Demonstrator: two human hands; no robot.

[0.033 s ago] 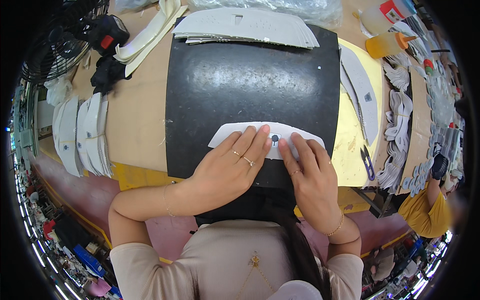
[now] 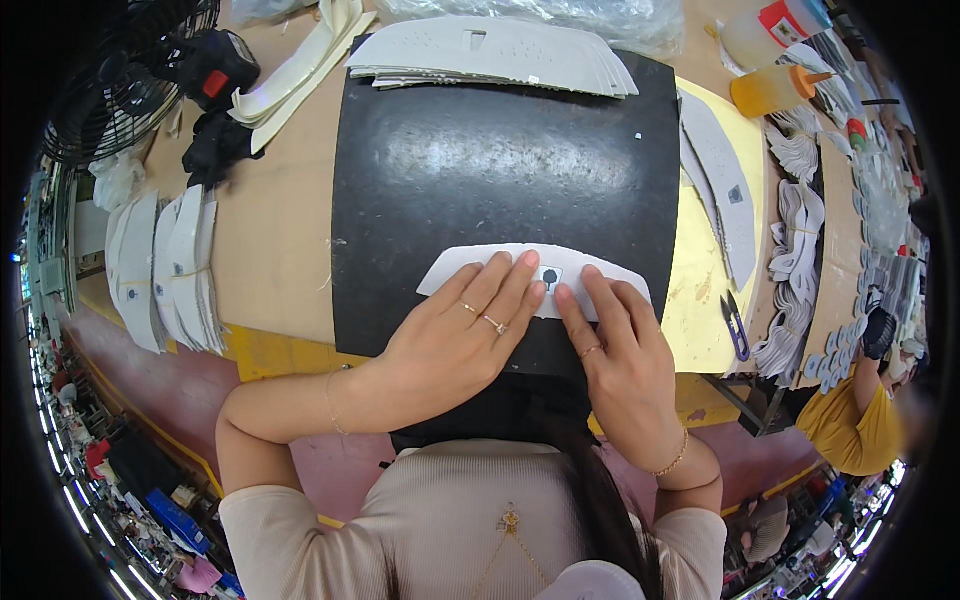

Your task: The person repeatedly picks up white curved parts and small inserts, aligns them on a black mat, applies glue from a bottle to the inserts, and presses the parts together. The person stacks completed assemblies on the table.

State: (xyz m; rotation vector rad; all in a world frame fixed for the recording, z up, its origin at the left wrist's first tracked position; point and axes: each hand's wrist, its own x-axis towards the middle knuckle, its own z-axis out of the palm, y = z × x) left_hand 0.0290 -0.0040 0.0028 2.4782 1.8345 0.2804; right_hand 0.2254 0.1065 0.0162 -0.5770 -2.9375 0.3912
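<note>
Fan sits far left at the table edge, w/ a black tool beside it and white strips leaning past. Below, stacks of pale cut pieces lie on the tan table. Centre: black mat, w/ a fanned pile of grey pieces across its far edge. Near edge of mat holds one white piece, curved, flat on the mat, small dark patch at its middle. Left hand lies flat on the piece, fingers straight & close together, pressing down, tips just left of the patch. Right hand flat too, fingers slightly spread, index tip just below the patch; nothing clamped by either. Right of mat: yellow sheet w/ long grey pieces, snips, orange bottle. Far right, another person in yellow.
</note>
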